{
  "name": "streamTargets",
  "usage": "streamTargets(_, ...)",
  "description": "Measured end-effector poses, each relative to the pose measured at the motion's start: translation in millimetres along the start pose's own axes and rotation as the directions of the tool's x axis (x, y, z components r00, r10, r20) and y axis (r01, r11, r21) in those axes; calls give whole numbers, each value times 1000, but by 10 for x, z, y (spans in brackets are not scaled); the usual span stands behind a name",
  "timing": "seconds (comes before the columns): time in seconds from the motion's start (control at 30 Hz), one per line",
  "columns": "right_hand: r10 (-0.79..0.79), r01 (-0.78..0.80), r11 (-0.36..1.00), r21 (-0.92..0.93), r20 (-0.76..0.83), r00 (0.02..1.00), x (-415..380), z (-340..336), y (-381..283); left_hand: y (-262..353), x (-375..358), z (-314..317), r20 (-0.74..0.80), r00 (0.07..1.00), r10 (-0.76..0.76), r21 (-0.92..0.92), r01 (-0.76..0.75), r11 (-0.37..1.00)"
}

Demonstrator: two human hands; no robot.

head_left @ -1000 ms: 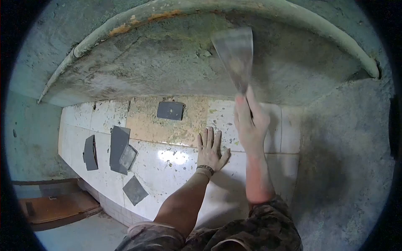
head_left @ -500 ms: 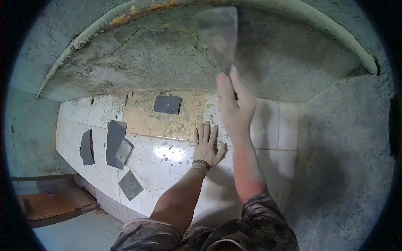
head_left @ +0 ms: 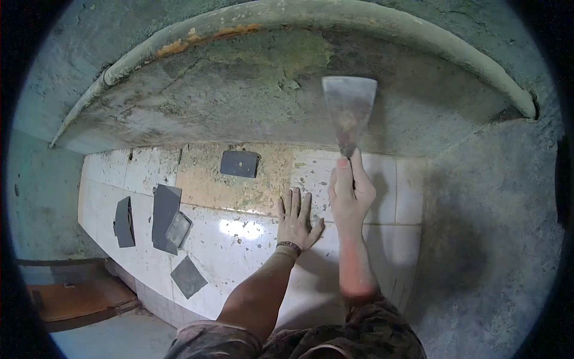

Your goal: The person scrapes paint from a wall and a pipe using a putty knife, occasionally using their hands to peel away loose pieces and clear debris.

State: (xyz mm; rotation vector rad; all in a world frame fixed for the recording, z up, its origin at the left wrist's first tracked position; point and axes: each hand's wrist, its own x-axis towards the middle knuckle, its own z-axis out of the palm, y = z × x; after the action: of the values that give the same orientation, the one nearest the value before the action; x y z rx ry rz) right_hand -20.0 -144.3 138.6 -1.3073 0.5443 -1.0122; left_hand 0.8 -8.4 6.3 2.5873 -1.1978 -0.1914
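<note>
My right hand (head_left: 353, 194) is wrapped round the handle of a putty knife (head_left: 350, 105), its wide metal blade pointing up over the lower wall (head_left: 227, 102). Old green paint on that wall is patchy and flaking, with grey showing through. Flat on the white tiled ledge (head_left: 245, 269) rests my left hand (head_left: 295, 224), fingers spread, a dark bracelet at the wrist. Paint flakes lie scattered around it. Beyond its fingertips, a dark grey rectangular piece (head_left: 240, 164) sits on the tan tile.
A painted pipe (head_left: 287, 15) curves across the wall above. Left on the ledge lie a long dark sheet (head_left: 165, 218), a curled dark piece (head_left: 124, 222), a small grey block (head_left: 177, 232) and a dark square (head_left: 189, 277). A brown wooden surface (head_left: 84, 299) is at lower left.
My right hand has brought the putty knife down and slightly right, away from the pipe. The left hand stays planted on the ledge; the whole view has shifted a little.
</note>
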Motion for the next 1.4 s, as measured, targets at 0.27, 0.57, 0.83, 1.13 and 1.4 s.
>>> streamTargets(0.27,3,-3,1000,-13,-14,1000,-45,30,4,3,-48,14,-10,1000,5,-5,-5,1000)
streamTargets(0.57,-61,61,998,-23,-4,998,80,92,2,5,-59,7,2,1000,13,3,-13,1000)
streamTargets(0.83,111,-112,994,5,92,990,143,33,-255,7,-44,27,-15,1000,9,6,-9,1000)
streamTargets(1.13,239,-183,951,-248,216,947,107,-803,-551,3,-38,31,-8,1000,-11,-12,11,1000)
streamTargets(1.4,103,-120,919,-375,-64,993,289,-1015,-1274,-19,-36,35,-20,1000,6,-37,-7,999)
